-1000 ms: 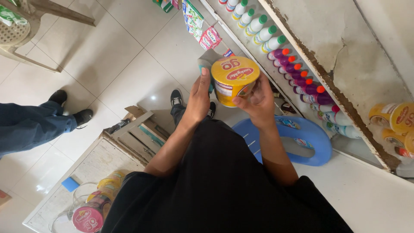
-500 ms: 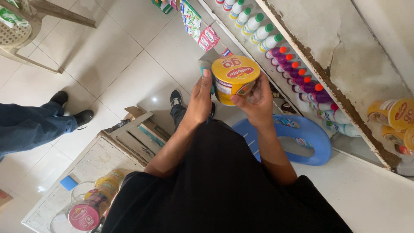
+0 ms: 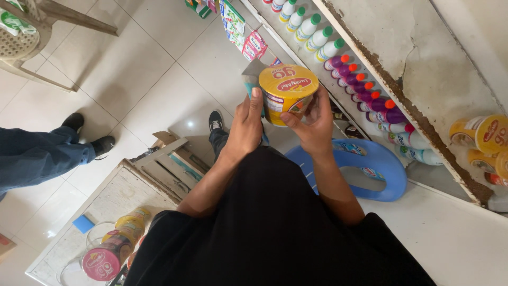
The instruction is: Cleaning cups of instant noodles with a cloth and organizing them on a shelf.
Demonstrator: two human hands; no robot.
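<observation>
A yellow instant-noodle cup [image 3: 287,92] with an orange foil lid is held up in front of my chest. My left hand [image 3: 244,127] grips its left side, thumb along the wall, and also presses a grey-teal cloth [image 3: 251,80] against the cup. My right hand [image 3: 313,126] cradles the cup from the right and below, fingers curled round it. Both arms come out of a black top. The cup's base is hidden by my fingers.
A shelf [image 3: 402,58] on the right holds rows of white, purple and clear bottles [image 3: 355,83] and more yellow cups [image 3: 480,133]. A blue plastic stool [image 3: 386,168] stands below. Another person's jeans-clad legs [image 3: 45,153] are at left. A worn counter [image 3: 114,198] holds stacked cups [image 3: 108,254].
The cup has shifted slightly with my hands, its lid tilting a little more toward me. My grip is the same.
</observation>
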